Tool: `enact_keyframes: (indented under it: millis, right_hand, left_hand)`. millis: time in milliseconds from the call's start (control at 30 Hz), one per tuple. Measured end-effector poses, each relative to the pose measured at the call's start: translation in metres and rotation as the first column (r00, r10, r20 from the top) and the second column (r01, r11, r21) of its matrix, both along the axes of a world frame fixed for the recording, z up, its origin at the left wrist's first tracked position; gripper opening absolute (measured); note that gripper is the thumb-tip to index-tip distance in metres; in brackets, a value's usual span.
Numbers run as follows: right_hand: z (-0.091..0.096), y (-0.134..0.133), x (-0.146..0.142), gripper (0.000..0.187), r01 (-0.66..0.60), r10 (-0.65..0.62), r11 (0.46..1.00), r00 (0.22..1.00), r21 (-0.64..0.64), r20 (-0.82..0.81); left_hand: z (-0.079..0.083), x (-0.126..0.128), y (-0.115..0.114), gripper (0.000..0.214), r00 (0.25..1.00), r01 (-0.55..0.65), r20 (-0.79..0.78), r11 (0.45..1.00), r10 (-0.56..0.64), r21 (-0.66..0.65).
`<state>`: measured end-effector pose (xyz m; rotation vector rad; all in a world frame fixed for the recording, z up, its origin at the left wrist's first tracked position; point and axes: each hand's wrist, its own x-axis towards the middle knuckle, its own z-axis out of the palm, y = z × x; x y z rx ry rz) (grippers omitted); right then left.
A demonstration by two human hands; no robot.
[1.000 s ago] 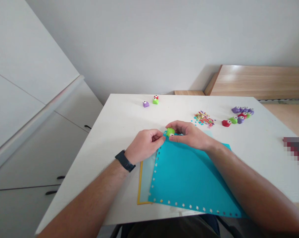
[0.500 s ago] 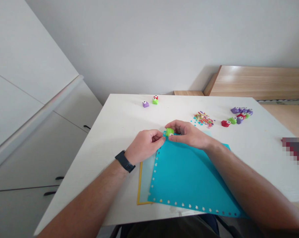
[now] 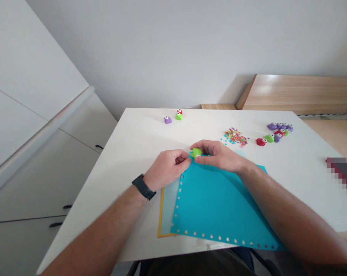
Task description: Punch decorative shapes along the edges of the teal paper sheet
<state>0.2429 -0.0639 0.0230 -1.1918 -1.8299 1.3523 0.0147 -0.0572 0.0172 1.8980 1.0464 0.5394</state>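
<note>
A small green craft punch (image 3: 195, 153) sits at the far left corner of a blue paper sheet (image 3: 219, 203). My right hand (image 3: 216, 154) is closed around the punch, thumb in front and fingers behind. Just left of it, my left hand (image 3: 173, 166) pinches the sheet's left edge close to the corner. Small cut-out shapes run along the sheet's left and front edges. Under it lie a pale sheet (image 3: 170, 207) and a yellow-edged sheet (image 3: 161, 226), both mostly covered.
Colourful punched paper bits (image 3: 235, 137) are heaped beyond my right hand. Several purple, green and red punches (image 3: 277, 137) stand at the back right. A purple punch (image 3: 168, 120) and a green punch (image 3: 179, 115) with a red one behind stand at the back left of the white table (image 3: 118, 153).
The view has shifted very slightly. Both hands keep their places at the paper's corner, and the green punch has turned or tilted a little in my right hand.
</note>
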Motion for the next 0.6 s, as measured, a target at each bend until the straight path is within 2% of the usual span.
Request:
enact_keyframes:
  millis: [600]
  right_hand:
    - [-0.0014, 0.0007, -0.0026, 0.032, 0.046, -0.047, 0.999, 0.998, 0.012, 0.033]
  left_hand:
    - [0.001, 0.0017, -0.0017, 0.024, 1.0, -0.02, -0.004, 1.0, 0.02, 0.003]
